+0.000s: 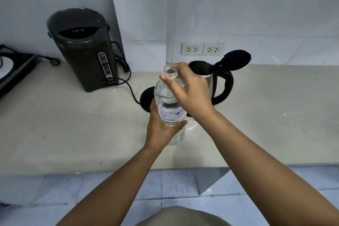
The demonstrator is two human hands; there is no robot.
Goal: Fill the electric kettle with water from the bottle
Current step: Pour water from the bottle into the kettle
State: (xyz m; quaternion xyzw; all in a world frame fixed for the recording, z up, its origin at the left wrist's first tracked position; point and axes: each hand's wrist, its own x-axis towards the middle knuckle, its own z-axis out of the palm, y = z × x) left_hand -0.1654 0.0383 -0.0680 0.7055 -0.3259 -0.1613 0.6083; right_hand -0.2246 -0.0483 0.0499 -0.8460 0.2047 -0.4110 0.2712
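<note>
A clear plastic water bottle (168, 104) stands on the counter, uncapped, about half full. My left hand (161, 130) grips its lower body below the label. My right hand (189, 90) wraps around the bottle's neck and shoulder, thumb near the open mouth; no cap is visible. Just behind the bottle to the right stands the steel electric kettle (211, 77) with a black handle, its black lid (234, 59) flipped open. The kettle's black round base (146, 97) lies to the left of the kettle, partly hidden by the bottle.
A dark grey hot-water dispenser (82, 49) stands at the back left with its cable trailing to the base. A black stove edge (14, 71) sits at the far left. Two wall sockets (202, 49) are behind the kettle. The beige counter (73, 134) ends at the front edge.
</note>
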